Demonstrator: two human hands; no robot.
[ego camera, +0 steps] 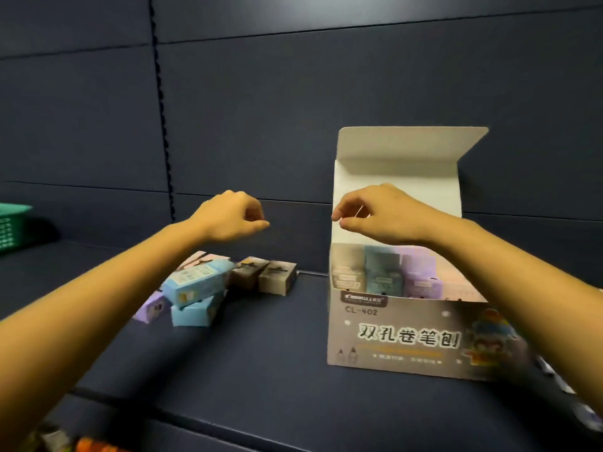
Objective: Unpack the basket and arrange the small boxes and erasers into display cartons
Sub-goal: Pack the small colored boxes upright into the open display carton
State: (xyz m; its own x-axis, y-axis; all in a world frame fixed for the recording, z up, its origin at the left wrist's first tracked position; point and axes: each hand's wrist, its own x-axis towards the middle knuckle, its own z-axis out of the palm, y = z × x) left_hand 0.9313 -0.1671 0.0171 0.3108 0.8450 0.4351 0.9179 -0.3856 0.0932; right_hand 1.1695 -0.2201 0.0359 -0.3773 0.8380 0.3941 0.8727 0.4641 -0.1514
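A stationery shop: dark shelf (261, 370) with slotted upright (161, 125), printed display carton (391, 337) (small boxes (381, 272) inside).

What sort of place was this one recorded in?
Likely a shop shelf being stocked: dark shelving with a slotted upright, a printed display carton holding small boxes, and a green basket.

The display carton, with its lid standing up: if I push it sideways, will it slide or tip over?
It would probably slide: the carton sits wide and flat on the shelf. The small boxes inside likely keep its weight low. The lid looks like thin card, so pushing there may only bend it.
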